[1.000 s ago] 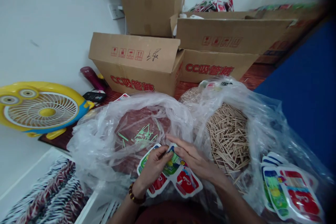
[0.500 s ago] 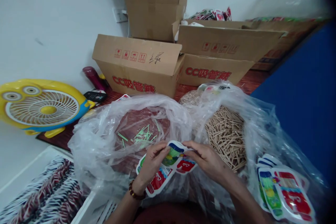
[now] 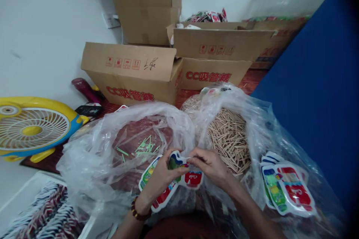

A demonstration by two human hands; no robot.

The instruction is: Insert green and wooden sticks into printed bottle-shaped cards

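Note:
Two shaped plastic pouches, printed with a green bottle and a red "Cola" can, are in my hands. My left hand (image 3: 161, 173) grips both, its thumb and fingers squeezing the upper pouch (image 3: 193, 180) so its top edge bows. Under my left palm lies the lower pouch (image 3: 159, 204), partly hidden. My right hand (image 3: 210, 165) pinches the upper pouch's top right edge. Just beyond are a clear plastic bag (image 3: 84, 153) with scattered green sticks (image 3: 147, 145) and another bag (image 3: 255, 130) full of tan sticks (image 3: 230, 138).
A stack of like pouches (image 3: 288, 186) lies at right. At lower left, a white bin (image 3: 26, 190) holds packed rows of pouches. A yellow fan (image 3: 32, 130), a dark red flask (image 3: 85, 89) and cardboard boxes (image 3: 129, 69) stand behind. A blue panel (image 3: 305, 78) rises at right.
The view has turned right, so surroundings sit further left. My left thumb and fingers have pressed the upper pouch into a bend; my right hand still pinches its edge.

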